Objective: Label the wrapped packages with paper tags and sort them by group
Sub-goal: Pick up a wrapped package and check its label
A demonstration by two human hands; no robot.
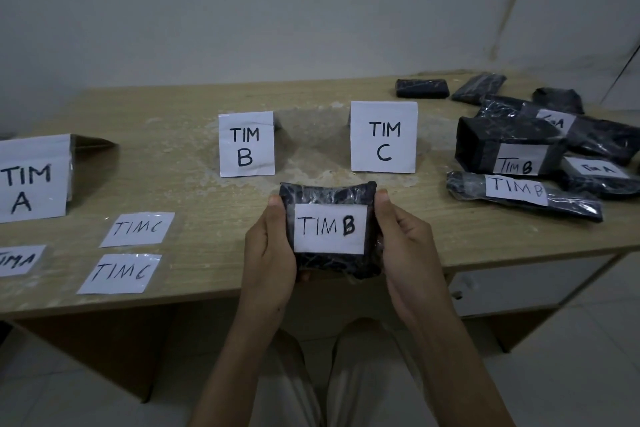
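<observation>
A dark wrapped package (327,194) is held over the near edge of the table (214,253), clasped from both sides. Its left side is gripped by the left hand (268,253) and its right side by the right hand (405,246). A thumb is laid along each upper side and the fingers are curled underneath, so the package sits between the two palms. One paper tag marked TIM B (329,229) is seen on its upper face, turned towards the camera.

To the left on the table, three loose tags are laid flat: a nearer TIM C tag (119,273), a farther TIM C tag (138,229), and a TIM A tag (19,260) cut off by the picture's edge.

Farther back, three standing signs are set in a row: TIM A sign (33,180), TIM B sign (246,144) and TIM C sign (383,137). The held package is placed in front of the gap between the last two.

At the right, a pile of packages (540,135) is heaped. At least seven can be counted: two tagged TIM B, two tagged TIM A, and three at the far side with no tag showing.
</observation>
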